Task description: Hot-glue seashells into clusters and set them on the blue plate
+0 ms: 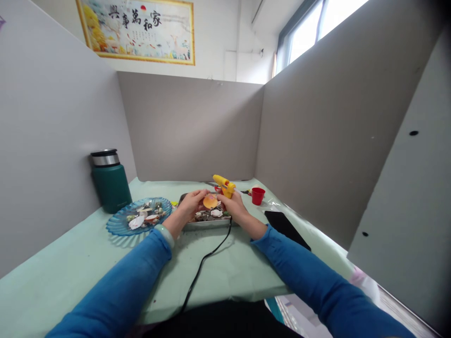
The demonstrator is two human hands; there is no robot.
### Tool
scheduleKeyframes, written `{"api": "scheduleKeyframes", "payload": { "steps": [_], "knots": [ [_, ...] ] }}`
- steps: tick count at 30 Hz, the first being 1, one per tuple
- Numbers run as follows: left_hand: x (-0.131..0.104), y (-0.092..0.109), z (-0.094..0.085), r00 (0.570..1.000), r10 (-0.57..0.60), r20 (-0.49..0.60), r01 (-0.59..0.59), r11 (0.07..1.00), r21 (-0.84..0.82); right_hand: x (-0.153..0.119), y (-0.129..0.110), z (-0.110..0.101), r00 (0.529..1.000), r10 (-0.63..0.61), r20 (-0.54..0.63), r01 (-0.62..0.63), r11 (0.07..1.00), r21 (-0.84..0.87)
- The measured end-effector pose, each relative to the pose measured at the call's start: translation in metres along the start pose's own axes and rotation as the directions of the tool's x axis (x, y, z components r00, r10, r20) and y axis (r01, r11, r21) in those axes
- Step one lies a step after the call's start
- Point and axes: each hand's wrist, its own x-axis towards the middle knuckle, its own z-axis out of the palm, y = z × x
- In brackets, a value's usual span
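Our left hand [191, 204] pinches orange shell [210, 202] above tray [207, 226]; our right hand [235, 206], closed around yellow glue gun [221, 181], sits just beside shell, contact unclear to us. Left of left hand, blue plate [115, 227] bears more shells [136, 222]; right of right hand, red cup [258, 196] and flat black slab [288, 230] rest on green-covered worktop [236, 270]. Black cord [202, 264] runs below right hand.

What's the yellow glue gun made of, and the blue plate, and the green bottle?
The glue gun: probably hard plastic, smooth and bright yellow. The blue plate: glass or clear plastic, see-through and shiny; I can't tell which. The green bottle: likely metal, matte green coating below a shiny silver band.
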Motion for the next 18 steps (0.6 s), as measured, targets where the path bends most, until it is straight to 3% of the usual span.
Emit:
{"api": "scheduleKeyframes", "payload": {
  "steps": [11,18],
  "knots": [
    [-0.0091,0.0049,0.0036,0.975,-0.148,0.167,0.135,0.987,0.084,0.0010,0.0016,0.0000,0.998,0.026,-0.058,-0.024,0.999,0.038],
    [-0.0075,0.0054,0.0034,0.987,-0.130,0.095,0.123,0.989,0.080,0.0021,0.0026,0.0009,0.998,0.037,-0.058,-0.035,0.999,0.039]
  ]
}}
